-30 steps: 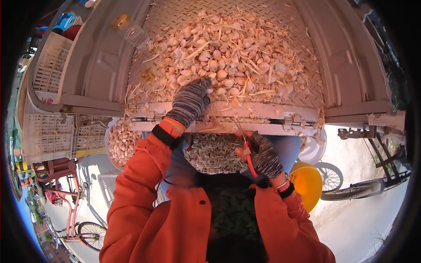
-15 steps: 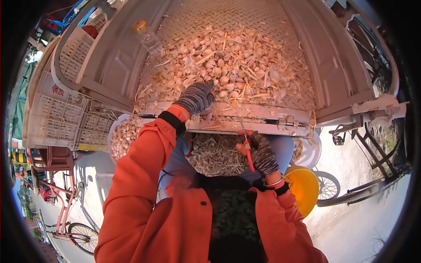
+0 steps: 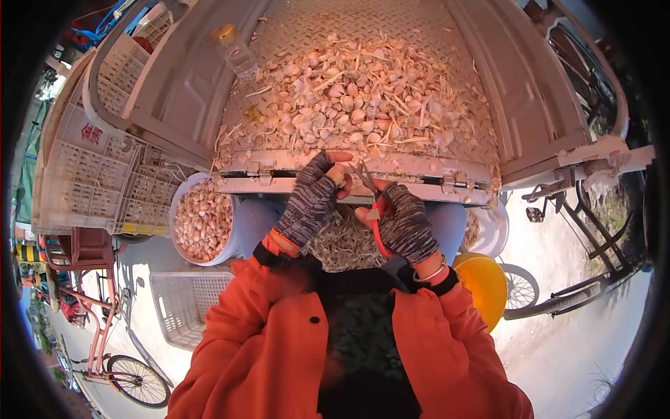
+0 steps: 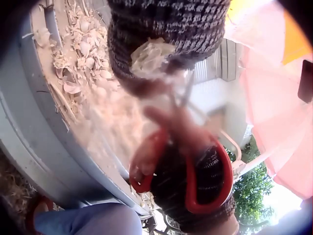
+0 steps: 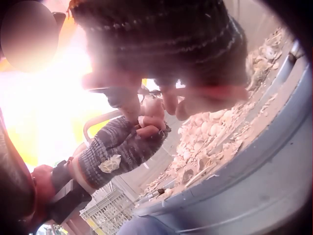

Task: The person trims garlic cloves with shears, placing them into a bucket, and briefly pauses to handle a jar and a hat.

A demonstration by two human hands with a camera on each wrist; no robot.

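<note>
A big pile of garlic bulbs (image 3: pixel 363 105) with dry stalks covers the metal truck bed (image 3: pixel 307 28). My left hand (image 3: pixel 333 171), in a grey knit glove, pinches one garlic bulb (image 3: pixel 340 176) at the tailgate edge. My right hand (image 3: pixel 380 206), gloved the same, grips red-handled scissors (image 3: pixel 375 227) whose blades point up at that bulb. In the left wrist view the red scissors (image 4: pixel 195 186) show blurred below the left hand (image 4: pixel 166 29). The right wrist view shows the left hand's fingertips (image 5: pixel 149 125) curled round something pale.
A pale tub of trimmed garlic (image 3: pixel 202 220) stands at my left knee, with cut stalks (image 3: pixel 342 244) heaped in my lap. A yellow bucket (image 3: pixel 485 290) is at the right. A bottle (image 3: pixel 237 52), white crates (image 3: pixel 91 174), a basket (image 3: pixel 185 304) and bicycles (image 3: pixel 132 377) stand around.
My left hand drew back from the pile to the tailgate edge with a bulb. My right hand rose with the scissors to meet it.
</note>
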